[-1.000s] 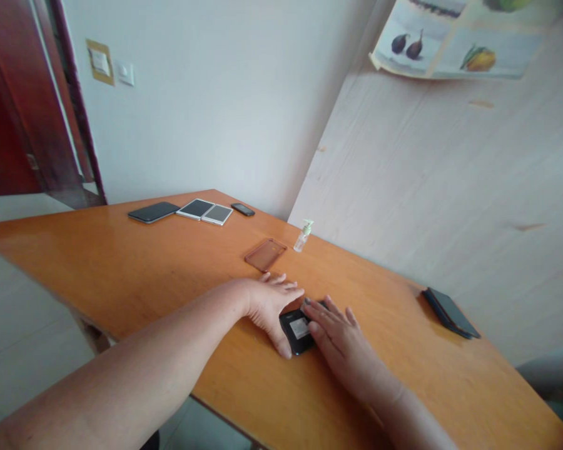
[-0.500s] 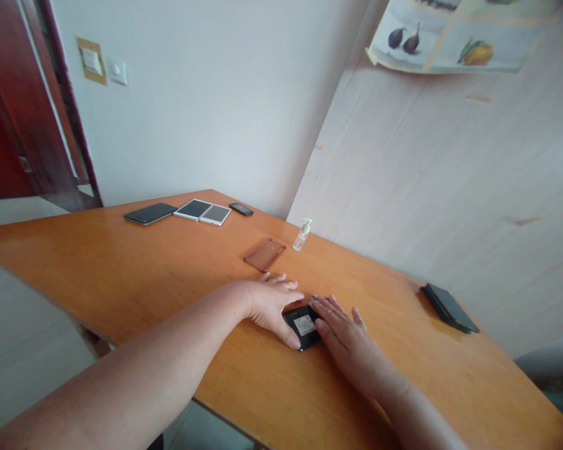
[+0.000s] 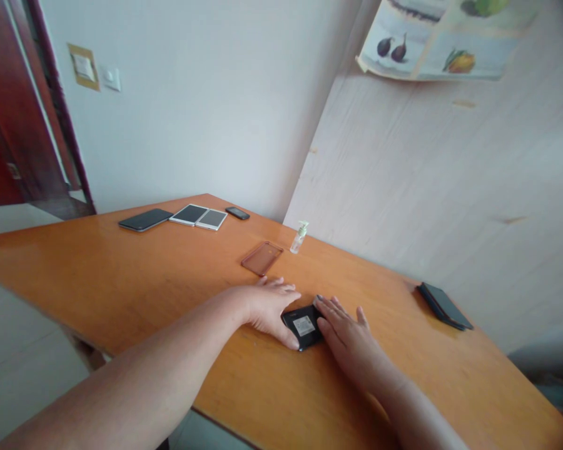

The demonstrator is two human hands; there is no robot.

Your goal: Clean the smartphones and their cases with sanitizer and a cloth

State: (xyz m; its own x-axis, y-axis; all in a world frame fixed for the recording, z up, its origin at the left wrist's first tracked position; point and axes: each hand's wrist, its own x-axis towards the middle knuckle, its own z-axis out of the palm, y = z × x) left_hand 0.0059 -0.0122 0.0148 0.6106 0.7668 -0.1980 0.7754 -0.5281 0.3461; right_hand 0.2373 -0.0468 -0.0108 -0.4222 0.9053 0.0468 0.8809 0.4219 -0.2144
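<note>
A: Where is the phone?

B: Lying flat on the near part of the table, label up, between the left hand and the right hand.

A: How does the left hand hold it?

B: Thumb and fingers spread wide around its left end, the thumb touching the near edge.

A: And the right?

B: Laid over the right end, fingers close together. Something small and grey shows at the fingertips; I cannot tell whether they grip it.

A: What lies beyond?

B: A reddish phone case, with a pump bottle upright to its right.
</note>
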